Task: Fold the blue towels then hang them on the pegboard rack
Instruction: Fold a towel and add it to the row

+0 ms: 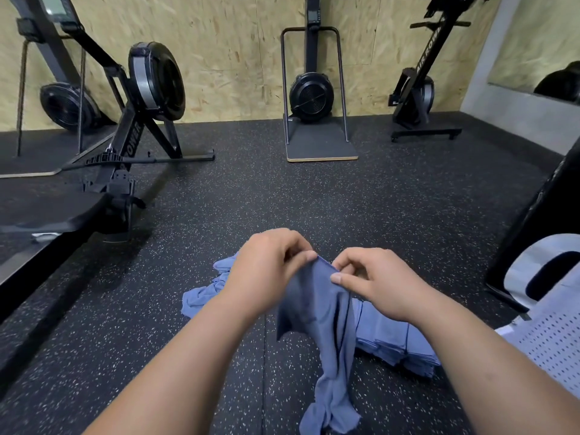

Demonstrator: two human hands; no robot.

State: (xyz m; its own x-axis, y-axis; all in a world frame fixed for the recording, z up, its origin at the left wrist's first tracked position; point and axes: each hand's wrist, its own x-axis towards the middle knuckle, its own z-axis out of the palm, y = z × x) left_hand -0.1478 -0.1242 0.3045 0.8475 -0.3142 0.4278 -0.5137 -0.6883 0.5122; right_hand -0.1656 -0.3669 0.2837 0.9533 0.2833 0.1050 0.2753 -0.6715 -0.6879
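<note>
Both hands, left hand [266,271] and right hand [379,284], pinch the towel [323,324] along its top edge. It looks light and limp. Corners seem the best hold.

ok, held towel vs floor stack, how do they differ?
The held towel hangs unfolded and twisted, pinched at its top edge by left hand and right hand; the stack lies folded flat on the floor. Held towel is one piece; the stack is several layers. Both blue.
</note>
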